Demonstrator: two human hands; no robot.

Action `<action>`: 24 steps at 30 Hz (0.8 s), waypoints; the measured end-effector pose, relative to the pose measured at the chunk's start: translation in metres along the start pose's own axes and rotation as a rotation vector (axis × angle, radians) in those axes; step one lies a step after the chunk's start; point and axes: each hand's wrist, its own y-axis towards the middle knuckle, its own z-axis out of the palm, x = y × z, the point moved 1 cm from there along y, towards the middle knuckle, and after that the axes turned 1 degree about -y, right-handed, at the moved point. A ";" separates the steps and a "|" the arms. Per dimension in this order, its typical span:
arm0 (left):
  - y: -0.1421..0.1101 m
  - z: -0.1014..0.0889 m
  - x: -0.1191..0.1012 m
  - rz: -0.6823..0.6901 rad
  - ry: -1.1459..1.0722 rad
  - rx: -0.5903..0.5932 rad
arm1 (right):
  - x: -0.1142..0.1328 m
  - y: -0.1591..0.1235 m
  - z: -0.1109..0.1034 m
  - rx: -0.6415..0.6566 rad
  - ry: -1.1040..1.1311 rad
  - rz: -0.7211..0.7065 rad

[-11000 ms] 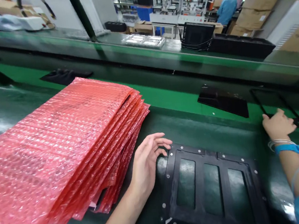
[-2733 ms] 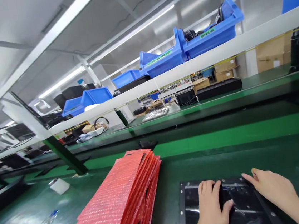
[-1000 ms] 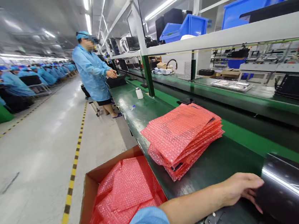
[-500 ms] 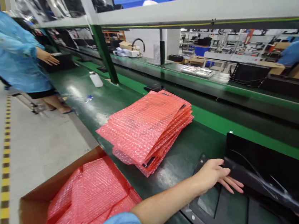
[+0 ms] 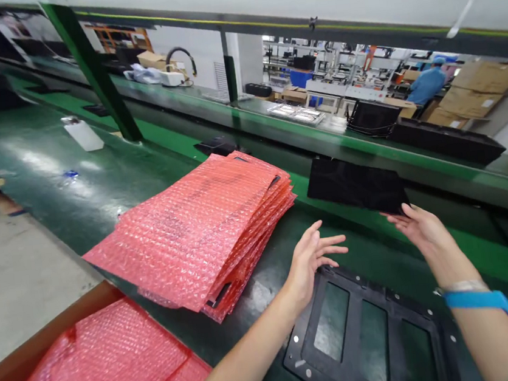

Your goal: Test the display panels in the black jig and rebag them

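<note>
My right hand [image 5: 423,229] pinches the near right corner of a thin black panel [image 5: 354,185] over the green strip at the back of the bench. My left hand [image 5: 310,263] is apart from it, fingers spread, holding nothing. Below both hands lies a black fixture frame [image 5: 392,334] with slots and small round metal dots. The left hand hovers by the fixture's upper left corner. A stack of red bubble-wrap bags [image 5: 202,221] rests to the left, with dark edges showing inside some of them.
A cardboard box [image 5: 41,337] of red bubble-wrap bags [image 5: 112,353] stands at the bench's near edge. Farther left is a white bottle [image 5: 83,133]. A green post [image 5: 91,68] rises from the bench, and a raised ledge [image 5: 254,114] runs along the back. A person [image 5: 427,82] is in the background.
The black panel has gone from above the fixture to the back strip, held by the right hand. My left hand has come away from the panel. The view has swung right.
</note>
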 end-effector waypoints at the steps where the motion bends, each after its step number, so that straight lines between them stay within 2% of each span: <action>1: 0.000 0.000 0.001 -0.023 0.039 0.006 | -0.005 0.011 0.009 -0.008 -0.011 0.017; 4: -0.001 -0.001 0.013 -0.133 0.162 0.070 | -0.022 0.034 0.017 -0.060 -0.097 0.062; 7: -0.004 0.001 0.027 -0.218 0.274 0.143 | -0.038 0.047 -0.001 -0.161 -0.265 0.078; 11: -0.010 0.006 0.031 -0.201 0.408 0.171 | -0.047 0.058 -0.049 -0.418 -0.595 0.042; 14: -0.016 0.011 0.025 -0.117 0.526 0.153 | -0.049 0.060 -0.091 -0.617 -0.805 -0.036; 17: -0.018 0.014 0.017 -0.053 0.593 0.142 | -0.053 0.054 -0.133 -0.752 -0.937 -0.131; 21: -0.017 0.013 0.012 0.008 0.652 0.129 | -0.058 0.051 -0.182 -0.813 -1.048 -0.181; 24: -0.016 0.010 0.010 0.096 0.734 0.116 | -0.061 0.061 -0.210 -0.808 -1.102 -0.176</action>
